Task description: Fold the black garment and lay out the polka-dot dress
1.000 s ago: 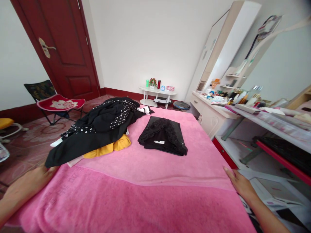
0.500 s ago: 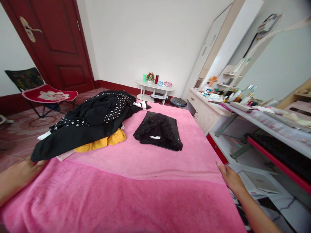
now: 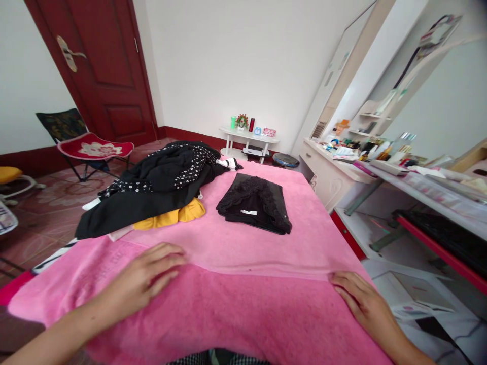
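Pressing flat and open, gripping nothing, the left hand (image 3: pixel 142 281) and right hand (image 3: pixel 357 299) are lying on the pink towel (image 3: pixel 236 309), the right hand at its right edge. The towel is covering the bed and probably handling soft, limp and light, best pinched at its near corners. Beyond, black clothes (image 3: pixel 160 185) are heaping toward the far left corner.

There is one view only, from a camera worn on the person's head. It looks forward and down along a pink towel (image 3: pixel 236 304) that fills the lower frame close to the lens, with the left hand (image 3: pixel 142 276) and right hand (image 3: pixel 357 296) entering from the bottom corners. Farther off it takes in the door (image 3: pixel 102 71) at upper left, the white wall straight ahead and a dresser (image 3: pixel 335 175) at right. Straight lines bend toward the edges.
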Action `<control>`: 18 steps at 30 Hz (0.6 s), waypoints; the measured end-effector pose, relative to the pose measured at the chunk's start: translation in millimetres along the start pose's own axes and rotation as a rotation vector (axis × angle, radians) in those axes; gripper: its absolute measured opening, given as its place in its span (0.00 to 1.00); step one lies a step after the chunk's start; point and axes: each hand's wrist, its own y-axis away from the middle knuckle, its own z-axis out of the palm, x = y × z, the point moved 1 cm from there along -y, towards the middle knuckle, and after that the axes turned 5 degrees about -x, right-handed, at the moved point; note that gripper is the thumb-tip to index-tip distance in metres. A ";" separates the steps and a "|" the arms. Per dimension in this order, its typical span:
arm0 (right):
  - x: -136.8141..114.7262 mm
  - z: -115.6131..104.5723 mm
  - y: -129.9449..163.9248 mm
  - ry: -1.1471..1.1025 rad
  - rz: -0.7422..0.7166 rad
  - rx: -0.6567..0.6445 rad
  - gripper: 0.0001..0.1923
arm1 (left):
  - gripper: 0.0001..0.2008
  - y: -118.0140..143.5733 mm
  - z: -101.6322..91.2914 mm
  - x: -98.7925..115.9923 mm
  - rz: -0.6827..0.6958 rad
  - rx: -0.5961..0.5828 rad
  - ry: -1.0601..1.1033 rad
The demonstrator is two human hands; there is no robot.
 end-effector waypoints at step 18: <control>-3.1 -14.5 -80.4 -0.584 0.353 -0.060 0.16 | 0.18 -157.9 15.4 -37.1 -0.413 0.072 0.288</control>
